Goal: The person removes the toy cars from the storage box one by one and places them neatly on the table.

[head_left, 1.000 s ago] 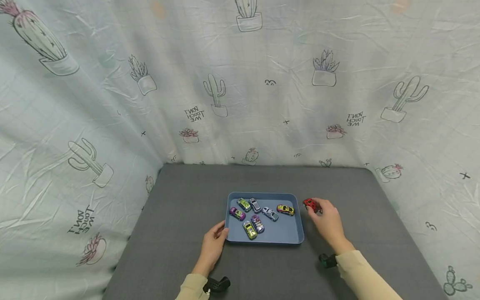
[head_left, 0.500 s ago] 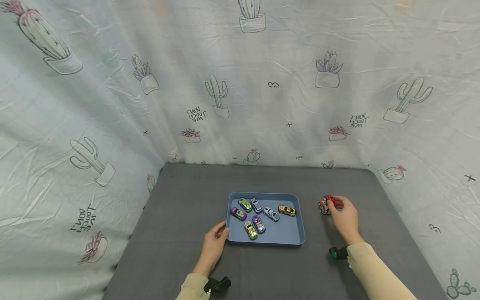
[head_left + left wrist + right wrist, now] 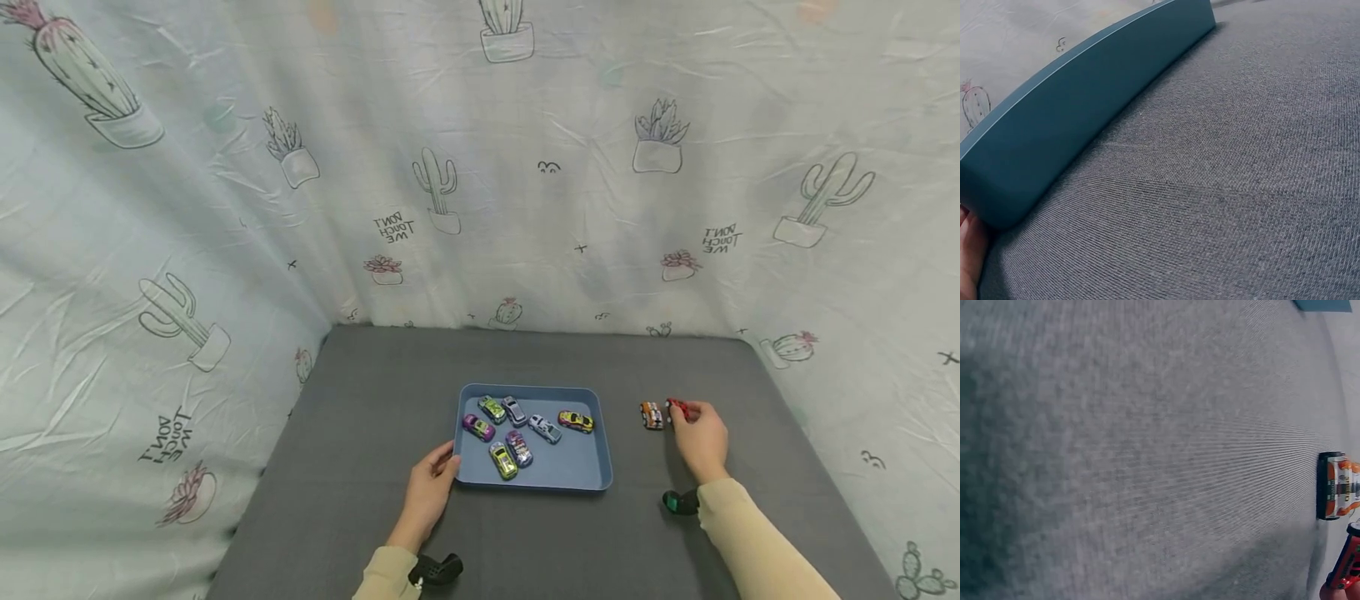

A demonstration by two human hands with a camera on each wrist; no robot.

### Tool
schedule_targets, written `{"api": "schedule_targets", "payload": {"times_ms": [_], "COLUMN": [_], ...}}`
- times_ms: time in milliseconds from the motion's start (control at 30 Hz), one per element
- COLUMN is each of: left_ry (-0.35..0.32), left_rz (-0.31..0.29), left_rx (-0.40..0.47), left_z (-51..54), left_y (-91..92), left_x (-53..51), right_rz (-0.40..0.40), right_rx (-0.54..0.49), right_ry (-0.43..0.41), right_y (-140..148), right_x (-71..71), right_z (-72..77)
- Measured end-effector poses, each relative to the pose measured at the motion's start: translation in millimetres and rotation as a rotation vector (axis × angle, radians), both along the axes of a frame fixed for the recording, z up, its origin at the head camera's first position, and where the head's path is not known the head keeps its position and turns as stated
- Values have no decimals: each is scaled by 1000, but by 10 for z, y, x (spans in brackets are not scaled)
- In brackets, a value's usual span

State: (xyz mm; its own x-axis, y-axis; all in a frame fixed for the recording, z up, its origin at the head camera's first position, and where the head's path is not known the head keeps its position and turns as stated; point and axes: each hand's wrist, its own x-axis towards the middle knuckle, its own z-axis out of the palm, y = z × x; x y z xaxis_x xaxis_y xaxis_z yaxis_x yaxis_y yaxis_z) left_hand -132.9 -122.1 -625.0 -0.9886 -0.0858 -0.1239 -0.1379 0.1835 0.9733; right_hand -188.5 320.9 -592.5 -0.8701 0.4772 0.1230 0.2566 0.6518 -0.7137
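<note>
My right hand [image 3: 703,440] pinches a red toy car [image 3: 677,408], to the right of the tray. Just left of it an orange and white toy car [image 3: 652,415] stands on the table; the right wrist view shows this orange car [image 3: 1341,487] and the red car [image 3: 1349,559] side by side with a small gap. My left hand [image 3: 429,496] holds the left wall of the blue tray [image 3: 566,477], thumb on the near corner. In the left wrist view only a bit of that hand [image 3: 971,250] shows beside the tray wall [image 3: 1079,106].
Inside the tray are several toy cars, among them a yellow and pink one [image 3: 576,422], a white one [image 3: 544,428] and a purple and green one [image 3: 478,427]. Grey cloth covers the table [image 3: 540,542]. A cactus-print curtain [image 3: 495,183] hangs behind and at both sides.
My right hand has carried the red car rightward from beside the tray, past the orange car, and lowered it. The orange car is now uncovered. My left hand stays at the tray.
</note>
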Motion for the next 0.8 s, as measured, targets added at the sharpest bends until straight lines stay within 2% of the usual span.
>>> {"api": "schedule_targets", "payload": {"times_ms": [333,800], "left_ry": [-9,2], "left_rz": [13,4], "left_rx": [-10,-6], "left_z": [-2,-15], "left_y": [4,-4], "left_x": [-6,-4], "right_rz": [33,44], "right_rx": [39,25], "right_ry": [-64,-74], "right_y": [23,19], "right_x": [-63,-51], "right_z": [-109,-92]}}
